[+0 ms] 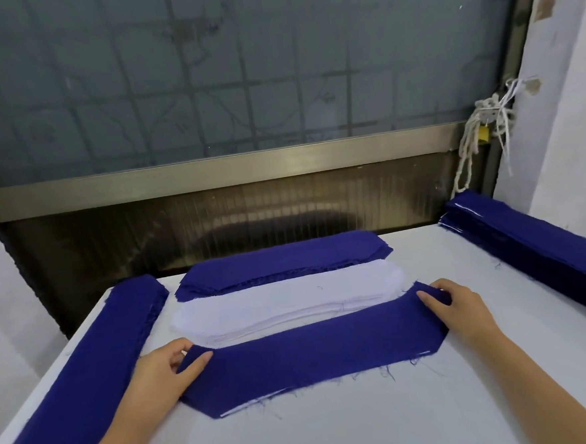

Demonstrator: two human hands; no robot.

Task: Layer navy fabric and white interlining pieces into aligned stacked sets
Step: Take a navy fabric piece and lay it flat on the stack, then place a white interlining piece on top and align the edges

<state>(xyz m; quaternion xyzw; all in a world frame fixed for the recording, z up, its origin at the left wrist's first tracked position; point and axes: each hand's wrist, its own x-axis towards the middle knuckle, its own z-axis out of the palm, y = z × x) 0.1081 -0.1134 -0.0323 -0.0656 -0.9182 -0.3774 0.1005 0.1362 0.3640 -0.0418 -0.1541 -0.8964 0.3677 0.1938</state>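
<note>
White table (pixel 368 424), frosted window (pixel 239 69) behind, left hand (pixel 156 373), right hand (pixel 460 303) pinching navy piece (pixel 311 355) ends

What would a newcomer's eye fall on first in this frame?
The vivid navy piece lying across the near middle of the white table, its ends held by the left grip and right grip. Just behind it lie a white interlining stack and a navy stack, flanked by the left navy pile and right navy pile along the table's side edges.

Interlining stack (pixel 287 303) between far fabric stack (pixel 284 261) and near strip (pixel 311 354).
</note>
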